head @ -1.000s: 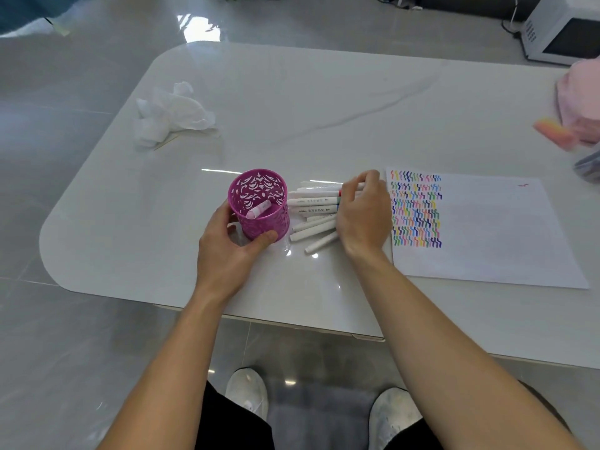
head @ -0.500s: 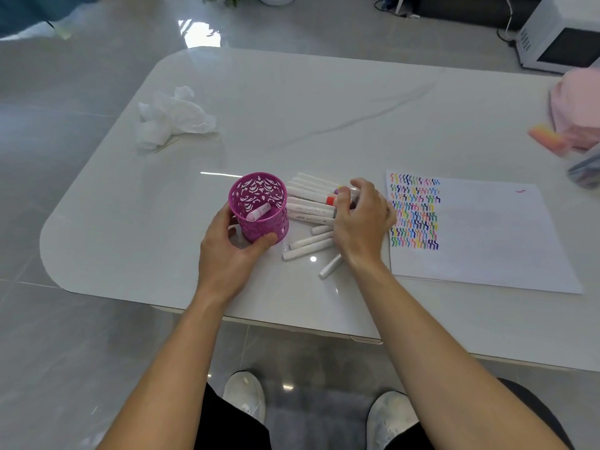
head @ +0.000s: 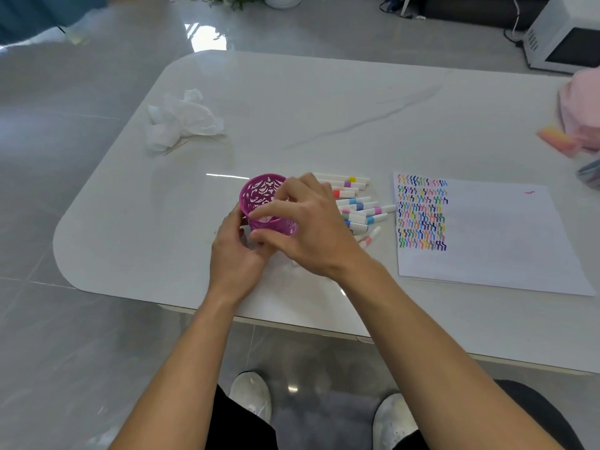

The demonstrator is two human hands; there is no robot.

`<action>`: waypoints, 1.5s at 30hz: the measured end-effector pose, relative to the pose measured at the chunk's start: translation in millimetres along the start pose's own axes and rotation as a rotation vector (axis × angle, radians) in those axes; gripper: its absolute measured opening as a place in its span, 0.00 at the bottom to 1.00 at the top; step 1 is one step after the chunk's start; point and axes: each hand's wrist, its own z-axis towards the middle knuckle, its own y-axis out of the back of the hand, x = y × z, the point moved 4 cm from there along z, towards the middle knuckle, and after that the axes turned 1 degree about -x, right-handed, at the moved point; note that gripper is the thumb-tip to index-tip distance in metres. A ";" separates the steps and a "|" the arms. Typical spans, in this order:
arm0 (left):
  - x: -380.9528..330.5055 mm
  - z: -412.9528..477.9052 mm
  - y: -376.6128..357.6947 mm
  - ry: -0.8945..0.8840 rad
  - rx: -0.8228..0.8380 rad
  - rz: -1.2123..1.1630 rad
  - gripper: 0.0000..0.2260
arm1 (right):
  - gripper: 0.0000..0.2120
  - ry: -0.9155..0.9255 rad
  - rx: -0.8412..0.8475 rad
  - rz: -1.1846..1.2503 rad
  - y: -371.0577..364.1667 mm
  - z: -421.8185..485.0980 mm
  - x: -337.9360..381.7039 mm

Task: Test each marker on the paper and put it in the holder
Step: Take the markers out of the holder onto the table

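Observation:
A purple cut-out holder (head: 259,193) stands on the white table, with a pale pink marker (head: 267,219) showing inside it. My left hand (head: 233,254) grips the holder's near-left wall. My right hand (head: 311,222) hovers over the holder's right rim, index finger and thumb stretched apart toward its mouth; I see no marker in it. Several white markers with coloured bands (head: 357,203) lie in a loose pile just right of the holder. The sheet of paper (head: 487,241) lies further right, with rows of coloured squiggles (head: 422,216) on its left part.
A crumpled white tissue (head: 178,121) lies at the back left of the table (head: 324,102). A pink bundle (head: 581,112) and an orange-pink block (head: 555,141) sit at the right edge. A white microwave (head: 565,40) stands on the floor beyond. My shoes show below the table's near edge.
My right hand has left the marker pile and moved left over the holder's mouth. The pile lies uncovered and more spread out. My left hand has kept hold of the holder.

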 end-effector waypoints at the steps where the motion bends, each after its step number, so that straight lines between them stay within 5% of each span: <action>1: -0.3 0.1 -0.6 0.001 0.003 -0.002 0.29 | 0.09 0.000 -0.021 0.009 0.3 -1.2 -2.0; 7: 0.8 4.1 -0.2 -0.005 -0.007 0.018 0.33 | 0.04 -0.100 -0.197 0.065 27.0 -1.5 -18.9; 12: 4.0 3.1 -1.2 -0.011 0.002 0.026 0.36 | 0.02 -0.383 -0.450 0.317 72.8 -21.2 -64.7; 19: 5.4 3.5 -6.5 -0.014 -0.032 0.039 0.35 | 0.03 -0.695 -0.443 0.316 66.6 -77.9 -127.5; 27: -3.8 -1.4 -7.5 -0.062 -0.193 0.119 0.43 | 0.05 -0.616 -0.302 0.184 47.1 -92.7 -131.0; 36: -36.1 -30.8 -22.4 -0.367 -0.357 0.335 0.37 | 0.08 -0.553 -0.315 0.089 66.4 -100.3 -122.6; 42: -54.9 -61.3 -80.4 -0.661 -0.088 0.477 0.14 | 0.09 -0.512 -0.189 0.010 70.4 -107.5 -111.4; 45: -54.4 -68.3 -112.1 -0.606 0.126 0.564 0.10 | 0.08 -0.500 -0.170 -0.019 70.5 -117.2 -108.4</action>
